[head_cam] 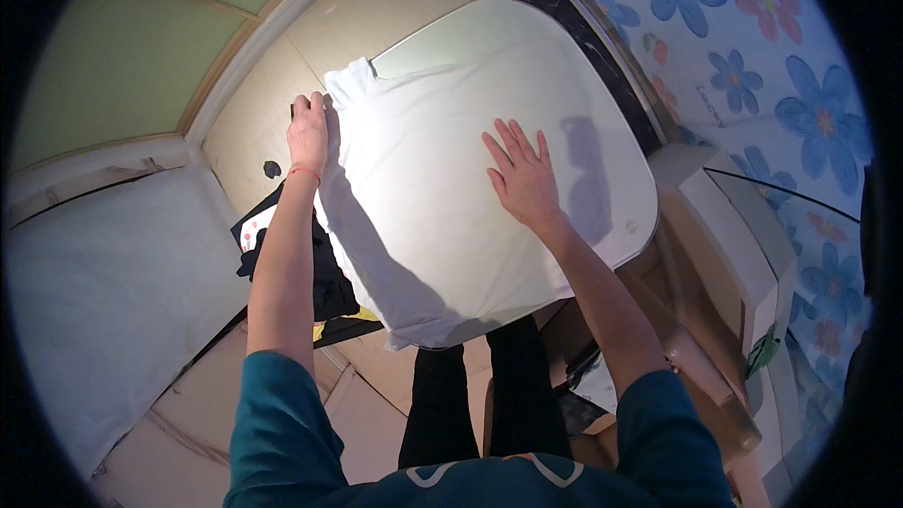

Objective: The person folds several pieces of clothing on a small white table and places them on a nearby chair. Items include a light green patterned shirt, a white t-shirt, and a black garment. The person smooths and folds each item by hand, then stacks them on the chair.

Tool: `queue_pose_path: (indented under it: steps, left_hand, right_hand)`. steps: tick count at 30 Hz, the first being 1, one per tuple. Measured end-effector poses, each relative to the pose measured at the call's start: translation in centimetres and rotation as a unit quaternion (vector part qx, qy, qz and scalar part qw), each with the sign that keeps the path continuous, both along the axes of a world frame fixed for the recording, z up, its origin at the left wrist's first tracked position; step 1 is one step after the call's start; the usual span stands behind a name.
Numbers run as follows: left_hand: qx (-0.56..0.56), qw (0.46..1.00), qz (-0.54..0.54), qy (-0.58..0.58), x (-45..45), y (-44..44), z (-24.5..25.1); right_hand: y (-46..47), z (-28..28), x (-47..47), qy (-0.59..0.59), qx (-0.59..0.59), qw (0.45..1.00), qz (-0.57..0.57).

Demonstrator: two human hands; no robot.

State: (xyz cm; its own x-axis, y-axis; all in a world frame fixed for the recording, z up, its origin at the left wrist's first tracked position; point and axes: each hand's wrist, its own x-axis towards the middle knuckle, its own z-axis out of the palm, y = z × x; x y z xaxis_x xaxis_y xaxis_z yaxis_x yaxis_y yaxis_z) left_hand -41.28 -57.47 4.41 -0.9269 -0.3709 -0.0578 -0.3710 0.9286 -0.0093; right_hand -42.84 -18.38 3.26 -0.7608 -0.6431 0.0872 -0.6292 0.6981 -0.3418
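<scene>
A white cloth garment (430,190) lies spread over a pale, round-cornered tabletop (614,176), its left edge hanging past the table's side. My left hand (308,130), with a red cord at the wrist, is at the garment's upper left edge beside a bunched part; its fingers are bent, and a small dark thing shows at them. Whether they grip the cloth is not clear. Flat on the garment, right of its middle, rests my right hand (523,180) with the fingers spread and nothing held.
Dark folded clothes (328,275) lie below the table's left edge. A small black object (271,169) is on the tan surface beyond. At the right stand a beige chair-like piece (712,226) and a wall with a flower pattern (822,116).
</scene>
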Motion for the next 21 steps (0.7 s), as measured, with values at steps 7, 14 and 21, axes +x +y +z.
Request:
queue_pose_path:
  steps: [7, 14, 21]
  left_hand:
    - [0.027, 0.976, -0.068, 0.207, 1.4, 5.0, 0.5]
    - [0.012, 0.990, -0.143, 0.004, 5.8, 6.7, -1.6]
    - [-0.058, 0.987, -0.072, 0.128, 6.9, 6.5, 0.3]
  right_hand:
    - [0.0, 0.2, 0.0, -0.001, -0.012, 1.000, -0.003]
    - [0.0, 0.1, 0.3, 0.007, -0.019, 1.000, -0.003]
    - [-0.5, 0.1, 0.7, 0.031, 0.002, 0.999, -0.027]
